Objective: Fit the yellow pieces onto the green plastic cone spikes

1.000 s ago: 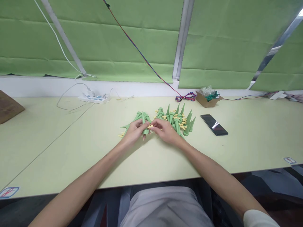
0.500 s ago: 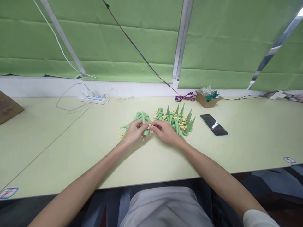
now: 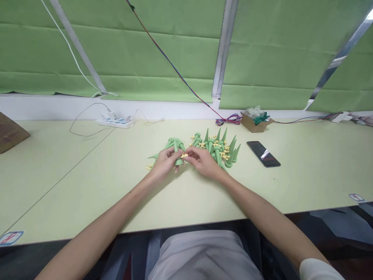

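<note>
My left hand (image 3: 164,162) is closed around a green plastic spike (image 3: 176,155), its pointed end up and its wide cap low. My right hand (image 3: 201,160) pinches a small yellow valve piece (image 3: 184,155) at the spike's right side. Whether the yellow piece is seated in the spike I cannot tell. Behind and left of my left hand lie several green spikes (image 3: 170,142), partly hidden by it. A larger pile of green spikes with yellow pieces (image 3: 217,148) sits just beyond and right of my right hand.
A black phone (image 3: 263,154) lies right of the pile. Farther back are a small cardboard box (image 3: 256,123) with plastic and green stuff, a coiled red-blue cable (image 3: 229,119) and a white power strip (image 3: 116,122). A brown board (image 3: 11,133) stands at far left.
The yellow piece shows more plainly between my hands. My hands and the held spike have shifted only slightly; the piles stay as they were.
</note>
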A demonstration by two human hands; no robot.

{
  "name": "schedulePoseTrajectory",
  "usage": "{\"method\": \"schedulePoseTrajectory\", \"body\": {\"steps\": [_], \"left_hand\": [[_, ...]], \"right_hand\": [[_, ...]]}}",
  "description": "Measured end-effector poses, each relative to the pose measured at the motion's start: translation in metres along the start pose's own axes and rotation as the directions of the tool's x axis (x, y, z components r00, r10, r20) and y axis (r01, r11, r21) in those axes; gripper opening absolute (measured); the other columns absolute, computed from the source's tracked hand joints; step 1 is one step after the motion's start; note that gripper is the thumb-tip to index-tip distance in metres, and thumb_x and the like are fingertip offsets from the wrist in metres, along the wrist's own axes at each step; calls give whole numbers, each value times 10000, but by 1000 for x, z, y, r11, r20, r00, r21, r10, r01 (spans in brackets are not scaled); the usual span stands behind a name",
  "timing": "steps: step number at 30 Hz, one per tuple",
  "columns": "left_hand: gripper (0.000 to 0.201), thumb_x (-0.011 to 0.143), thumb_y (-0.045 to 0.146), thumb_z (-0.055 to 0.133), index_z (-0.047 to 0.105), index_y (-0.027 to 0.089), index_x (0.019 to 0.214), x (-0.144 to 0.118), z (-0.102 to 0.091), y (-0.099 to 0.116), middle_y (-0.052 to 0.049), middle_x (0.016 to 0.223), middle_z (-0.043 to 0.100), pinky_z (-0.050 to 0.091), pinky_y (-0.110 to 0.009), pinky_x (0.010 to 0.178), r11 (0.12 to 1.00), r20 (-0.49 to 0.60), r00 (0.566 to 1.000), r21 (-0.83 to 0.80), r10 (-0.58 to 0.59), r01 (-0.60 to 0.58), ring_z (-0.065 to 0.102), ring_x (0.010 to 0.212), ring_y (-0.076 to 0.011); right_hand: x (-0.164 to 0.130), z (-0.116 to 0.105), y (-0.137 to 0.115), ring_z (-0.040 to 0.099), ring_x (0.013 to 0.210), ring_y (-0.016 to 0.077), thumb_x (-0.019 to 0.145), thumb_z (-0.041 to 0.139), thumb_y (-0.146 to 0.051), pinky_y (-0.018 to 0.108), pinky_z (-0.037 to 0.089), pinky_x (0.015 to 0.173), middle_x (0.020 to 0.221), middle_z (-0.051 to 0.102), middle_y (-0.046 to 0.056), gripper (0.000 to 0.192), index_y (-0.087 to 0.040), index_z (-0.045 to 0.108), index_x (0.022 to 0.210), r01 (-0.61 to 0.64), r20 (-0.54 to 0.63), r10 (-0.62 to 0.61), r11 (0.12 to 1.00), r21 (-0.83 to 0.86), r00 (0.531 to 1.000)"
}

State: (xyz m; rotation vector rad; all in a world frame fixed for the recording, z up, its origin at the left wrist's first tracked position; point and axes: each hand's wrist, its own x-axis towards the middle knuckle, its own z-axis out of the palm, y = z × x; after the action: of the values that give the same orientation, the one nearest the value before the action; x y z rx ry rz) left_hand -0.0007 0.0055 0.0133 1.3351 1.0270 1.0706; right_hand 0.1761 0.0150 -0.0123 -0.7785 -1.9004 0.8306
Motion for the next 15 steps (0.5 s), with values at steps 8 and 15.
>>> {"method": "schedulePoseTrajectory", "body": {"steps": [8, 15], "left_hand": [[362, 839, 506, 715, 632, 166, 748, 0, -3, -3, -23, 709, 570, 394, -224, 410, 990, -2, 999, 134, 52, -51, 455, 513, -99], [359, 859, 520, 686, 640, 171, 793, 1, -5, -5, -14, 713, 563, 422, -228, 435, 976, 24, 995, 198, 93, -96, 473, 513, -99]], "right_hand": [[0, 0, 0, 537, 653, 135, 957, 573, -291, 266, 420, 657, 754, 656, 0, 139, -187, 622, 879, -15, 10, 15, 1000, -17, 1000], [0, 0, 0, 444, 579, 111, 969, 547, -282, 253, 351, 605, 667, 579, -25, 215, -177, 618, 795, -16, 4, 17, 991, -133, 1000]]}}
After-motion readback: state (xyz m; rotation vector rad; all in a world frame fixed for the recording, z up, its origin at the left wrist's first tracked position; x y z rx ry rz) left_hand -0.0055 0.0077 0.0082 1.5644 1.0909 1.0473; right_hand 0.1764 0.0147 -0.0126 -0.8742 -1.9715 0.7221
